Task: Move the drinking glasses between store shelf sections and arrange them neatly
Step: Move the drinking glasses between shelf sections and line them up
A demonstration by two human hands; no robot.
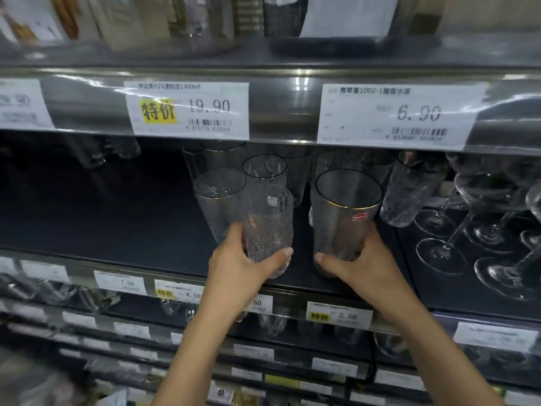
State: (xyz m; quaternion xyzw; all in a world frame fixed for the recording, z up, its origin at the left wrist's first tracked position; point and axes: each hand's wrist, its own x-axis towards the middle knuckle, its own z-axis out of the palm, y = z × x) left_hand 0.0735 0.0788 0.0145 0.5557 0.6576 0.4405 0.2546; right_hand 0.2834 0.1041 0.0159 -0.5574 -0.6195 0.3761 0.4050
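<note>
Store shelving is filling the whole view, with dark boards, shiny metal edges and white price labels [187, 109] running along each level. On the middle shelf [102, 206], a cluster of clear tumblers [265, 171] is standing near the centre, reaching back into the shadow toward twelve o'clock, while the long stretch toward nine o'clock is lying almost bare, with only a few dim glass shapes far back near ten o'clock. Toward three o'clock, stemmed wine glasses [456, 230] are crowding their own section, apparently lying tipped on their sides. The person's left hand [243, 265] is wrapping around the base of a textured glass [268, 227], thumb across the front, and the right hand [357, 259] is gripping the base of a gold-rimmed glass [345, 212] in the same way. Both glasses are upright at the front edge of the shelf, close to the cluster, with a narrow gap between them; whether their bases are touching the board cannot be told. Judging from this, the work is looking only partly done: the tumblers are bunching unevenly rather than sitting in rows, and the bare section at nine o'clock seems to be waiting for glasses to fill it.
</note>
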